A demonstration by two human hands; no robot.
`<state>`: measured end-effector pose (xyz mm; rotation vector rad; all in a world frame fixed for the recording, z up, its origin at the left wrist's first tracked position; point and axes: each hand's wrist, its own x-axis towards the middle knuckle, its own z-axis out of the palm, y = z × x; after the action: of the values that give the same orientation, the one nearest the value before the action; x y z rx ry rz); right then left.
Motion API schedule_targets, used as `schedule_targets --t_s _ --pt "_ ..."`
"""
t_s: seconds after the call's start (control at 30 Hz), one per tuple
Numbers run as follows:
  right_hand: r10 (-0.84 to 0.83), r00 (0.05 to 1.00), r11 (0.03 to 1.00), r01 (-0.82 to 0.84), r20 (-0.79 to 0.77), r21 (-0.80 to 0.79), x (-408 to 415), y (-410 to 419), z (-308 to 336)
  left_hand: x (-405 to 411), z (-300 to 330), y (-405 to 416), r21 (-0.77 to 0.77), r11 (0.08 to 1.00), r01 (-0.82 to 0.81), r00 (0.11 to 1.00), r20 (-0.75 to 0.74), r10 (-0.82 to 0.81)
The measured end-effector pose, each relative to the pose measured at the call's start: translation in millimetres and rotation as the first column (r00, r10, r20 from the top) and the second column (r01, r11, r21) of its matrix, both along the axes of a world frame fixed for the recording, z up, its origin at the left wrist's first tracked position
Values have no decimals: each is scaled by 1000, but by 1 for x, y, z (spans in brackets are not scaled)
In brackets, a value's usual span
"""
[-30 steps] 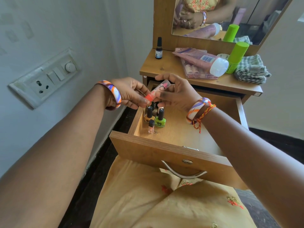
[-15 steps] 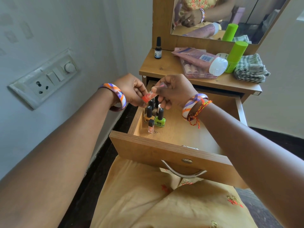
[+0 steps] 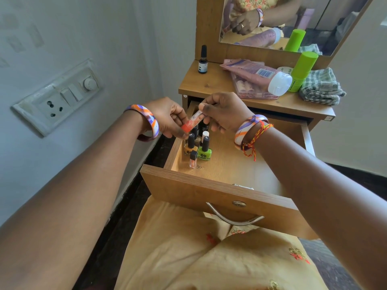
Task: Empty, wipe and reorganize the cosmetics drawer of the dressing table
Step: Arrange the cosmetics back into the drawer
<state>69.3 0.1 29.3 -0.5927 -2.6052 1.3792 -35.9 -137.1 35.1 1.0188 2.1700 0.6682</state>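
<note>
Both hands: I have the left hand [image 3: 167, 117] and right hand [image 3: 225, 111] up over the back left corner of the open drawer [image 3: 219, 191], with a small red-ended tube [image 3: 193, 121] grasped between them

Left grip: fingers pinched on the tube's red lower end, I judge to steady it or seat the cap

Right grip: fingertips closed on the clear upper end; whether I am twisting or only holding, I cannot tell

Tube: tilted, red end low and to the left, held clear above the bottles, not touching them as far as I can see

Drawer contents: nail polish bottles [image 3: 199, 145] stand upright in a tight cluster against the left wall, a green one and an orange one in front, a little pink one nearest the drawer front; grouped like this they leave the rest of the drawer floor bare for other items

Tabletop: a dark dropper bottle [image 3: 202, 59] at the back left, a pink tube [image 3: 257, 75] lying on a clear case at the middle, a green can [image 3: 301, 72] and folded checked cloth [image 3: 320, 87] at the right edge, likely parked there while the drawer is restocked

Stage: my reading is that the refilling is under way, and this tube belongs beside the cluster

Risk: lowering it carelessly could topple the upright bottles
</note>
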Motion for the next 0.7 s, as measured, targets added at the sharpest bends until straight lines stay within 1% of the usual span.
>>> schedule_targets --t_s 0.07,0.13,0.2,0.33,0.47,0.6,0.7 --pt "25 1000 999 -26 10 48 1 1 0 -2 0 -2 -96 994 50 999 14 -49" --pt "51 999 995 -51 0 89 1 0 -1 -7 -1 -4 -146 988 46 999 -18 -49" --pt "81 996 984 -77 -20 160 1 -1 -3 -12 -1 -5 -138 990 9 998 -57 -17" --pt "175 985 936 -169 7 310 0 -10 -12 -15 -4 -2 -91 995 -37 996 -86 29" --pt "187 981 918 -196 59 345 -3 -20 -25 -13 -11 0 -76 995 -57 994 -94 50" --pt "211 970 880 -241 117 410 -7 -27 -34 -13 -15 0 -82 994 -76 994 -89 69" --pt "195 968 875 -245 160 416 -9 -30 -39 -15 -16 -1 -67 994 -86 993 -87 80"
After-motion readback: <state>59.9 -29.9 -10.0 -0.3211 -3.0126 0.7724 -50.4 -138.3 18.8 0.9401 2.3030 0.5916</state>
